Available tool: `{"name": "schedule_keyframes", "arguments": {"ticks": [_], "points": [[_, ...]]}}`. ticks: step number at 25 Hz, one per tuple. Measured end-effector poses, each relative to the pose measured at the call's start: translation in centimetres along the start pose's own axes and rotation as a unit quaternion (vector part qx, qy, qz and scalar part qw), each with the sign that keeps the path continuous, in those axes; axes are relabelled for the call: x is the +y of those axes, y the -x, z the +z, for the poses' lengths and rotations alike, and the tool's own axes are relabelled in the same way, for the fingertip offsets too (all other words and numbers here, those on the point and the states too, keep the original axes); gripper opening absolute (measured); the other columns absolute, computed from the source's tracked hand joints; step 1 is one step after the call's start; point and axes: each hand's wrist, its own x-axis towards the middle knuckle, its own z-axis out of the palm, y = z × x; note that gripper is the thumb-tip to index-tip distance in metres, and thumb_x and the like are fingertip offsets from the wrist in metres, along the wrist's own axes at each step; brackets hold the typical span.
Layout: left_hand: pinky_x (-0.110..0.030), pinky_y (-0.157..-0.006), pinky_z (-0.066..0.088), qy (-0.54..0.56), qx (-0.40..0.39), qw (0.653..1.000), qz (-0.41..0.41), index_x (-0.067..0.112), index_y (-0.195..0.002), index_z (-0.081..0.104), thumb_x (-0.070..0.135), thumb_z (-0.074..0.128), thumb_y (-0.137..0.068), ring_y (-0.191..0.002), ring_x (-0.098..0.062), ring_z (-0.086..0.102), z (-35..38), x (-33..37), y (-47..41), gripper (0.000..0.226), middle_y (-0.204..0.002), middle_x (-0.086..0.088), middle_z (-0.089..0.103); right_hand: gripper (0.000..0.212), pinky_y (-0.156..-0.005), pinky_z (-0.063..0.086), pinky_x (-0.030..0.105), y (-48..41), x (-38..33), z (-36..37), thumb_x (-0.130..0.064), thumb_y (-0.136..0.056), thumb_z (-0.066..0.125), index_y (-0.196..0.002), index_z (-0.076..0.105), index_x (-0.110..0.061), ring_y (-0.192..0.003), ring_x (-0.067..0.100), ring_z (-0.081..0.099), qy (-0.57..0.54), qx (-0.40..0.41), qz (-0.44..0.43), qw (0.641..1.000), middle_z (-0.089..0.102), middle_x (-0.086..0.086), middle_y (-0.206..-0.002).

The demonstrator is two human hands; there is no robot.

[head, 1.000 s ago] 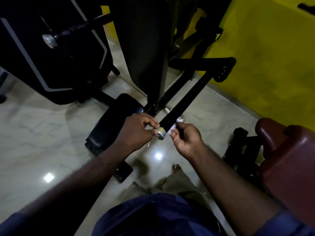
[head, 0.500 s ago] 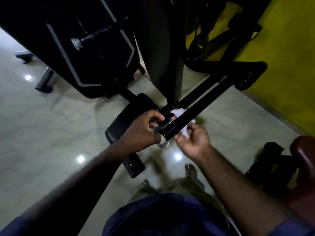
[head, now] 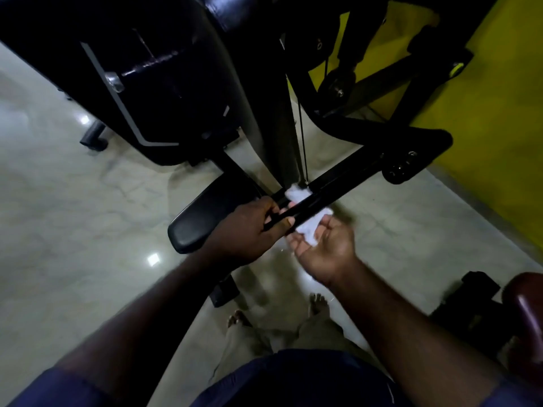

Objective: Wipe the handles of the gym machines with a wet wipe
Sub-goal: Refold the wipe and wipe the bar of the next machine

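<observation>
The left hand point(head: 249, 227) grips the handle bar point(head: 346, 175) near its end. The right hand point(head: 326, 246), palm up and loosely spread, cradles the wet wipe point(head: 311, 230) wrapped round it. Open floor point(head: 73, 215) lies left.

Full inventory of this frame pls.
handle: 1, black, centre, diagonal
wipe: 1, white, draped over handle
cable: 1, black, above wipe
seat pad: 1, black, left of hands
machine cover: 1, black, top left
wall: 1, yellow, right
floor: 1, pale marble, below
cushion: 1, maroon, bottom right
feet: 2, bare, bottom centre
left hand: 1, grips handle
right hand: 1, palm up under wipe
</observation>
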Motion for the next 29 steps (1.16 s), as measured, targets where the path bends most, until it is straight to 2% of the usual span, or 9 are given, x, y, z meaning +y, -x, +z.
{"name": "schedule_keyframes", "arguments": {"ticks": [6,10,11,13,16,18,23,27,29], "points": [[-0.04,-0.077,0.055,-0.046,-0.026,0.998,0.031,0.034,-0.101,0.053,0.08,0.031,-0.093,-0.083,-0.011,0.06,1.8,1.2,-2.3,0.052,-0.094,0.011,0.058,0.074,-0.094,0.055,0.041,-3.3,-10.1,1.4,-0.003,-0.072,0.042,-0.145,0.054,-0.001,-0.094,0.031,0.073,-0.051,0.027,-0.103,0.993,0.074,0.018,-0.107],[-0.042,-0.077,0.055,-0.053,-0.036,0.998,0.024,0.034,-0.088,0.049,0.079,0.026,-0.093,-0.08,-0.014,0.06,2.5,0.8,-3.0,0.051,-0.086,0.011,0.056,0.048,-0.09,0.048,0.024,0.5,-2.9,-0.8,0.002,-0.095,0.047,-0.143,0.055,0.0,-0.124,0.023,0.064,0.228,0.055,-0.193,0.953,0.067,0.02,-0.132],[-0.04,-0.076,0.054,-0.045,-0.039,0.998,0.02,0.034,-0.084,0.046,0.078,0.027,-0.094,-0.079,-0.014,0.06,2.7,0.4,-3.1,0.049,-0.082,0.011,0.054,0.04,-0.091,0.051,0.021,1.5,-1.6,-1.8,-0.004,-0.102,0.05,-0.14,0.058,0.0,-0.115,0.016,0.068,0.309,0.06,-0.263,0.912,0.068,0.02,-0.129],[-0.033,-0.073,0.046,-0.032,-0.043,0.998,0.028,0.035,-0.085,0.043,0.072,0.031,-0.098,-0.079,-0.014,0.058,2.7,0.3,-3.2,0.042,-0.077,0.013,0.05,0.043,-0.089,0.053,0.013,2.1,-2.6,-3.3,-0.008,-0.104,0.053,-0.147,0.052,-0.004,-0.099,0.011,0.072,0.47,0.103,-0.479,0.734,0.073,0.014,-0.121],[-0.028,-0.072,0.039,0.002,-0.036,0.999,0.039,0.036,-0.105,0.053,0.065,0.038,-0.102,-0.077,-0.005,0.054,2.6,0.2,-2.9,0.033,-0.077,0.018,0.052,0.062,-0.124,0.031,0.042,-1.3,-9.8,-4.6,0.012,-0.094,0.049,-0.153,0.045,-0.005,-0.147,0.028,0.043,0.698,-0.019,-0.584,0.414,0.048,0.015,-0.156],[-0.028,-0.07,0.044,0.024,-0.037,0.998,0.042,0.037,-0.1,0.058,0.065,0.04,-0.102,-0.077,0.0,0.059,2.5,0.3,-2.9,0.034,-0.081,0.017,0.058,0.061,-0.127,0.018,0.054,-2.5,-9.5,-4.5,0.011,-0.091,0.048,-0.151,0.047,-0.003,-0.152,0.036,0.033,0.754,-0.026,-0.551,0.356,0.041,0.018,-0.16],[-0.027,-0.068,0.047,0.027,-0.031,0.997,0.061,0.044,-0.08,0.053,0.056,0.043,-0.105,-0.074,0.006,0.059,2.1,1.0,-2.5,0.029,-0.078,0.019,0.06,0.061,-0.125,0.026,0.05,-2.1,-6.8,-3.5,0.01,-0.088,0.036,-0.143,0.057,-0.003,-0.148,0.032,0.042,0.791,-0.225,-0.538,0.185,0.052,0.015,-0.152],[-0.039,-0.071,0.054,0.011,-0.034,0.999,0.031,0.027,-0.087,0.057,0.069,0.037,-0.099,-0.074,-0.008,0.063,2.4,0.5,-2.8,0.047,-0.082,0.005,0.063,0.056,-0.122,0.021,0.055,-2.4,-15.6,-0.2,-0.002,-0.07,0.045,-0.119,0.071,-0.006,-0.137,0.046,0.05,0.831,0.009,-0.503,0.239,0.068,0.02,-0.129],[-0.038,-0.072,0.055,0.008,-0.036,0.999,0.026,0.029,-0.088,0.055,0.069,0.037,-0.099,-0.075,-0.006,0.062,2.3,0.5,-2.9,0.045,-0.083,0.008,0.064,0.052,-0.12,0.02,0.043,-1.5,-10.5,0.1,-0.001,-0.069,0.048,-0.114,0.073,-0.001,-0.13,0.044,0.056,0.818,-0.036,-0.507,0.269,0.069,0.024,-0.126]]}}
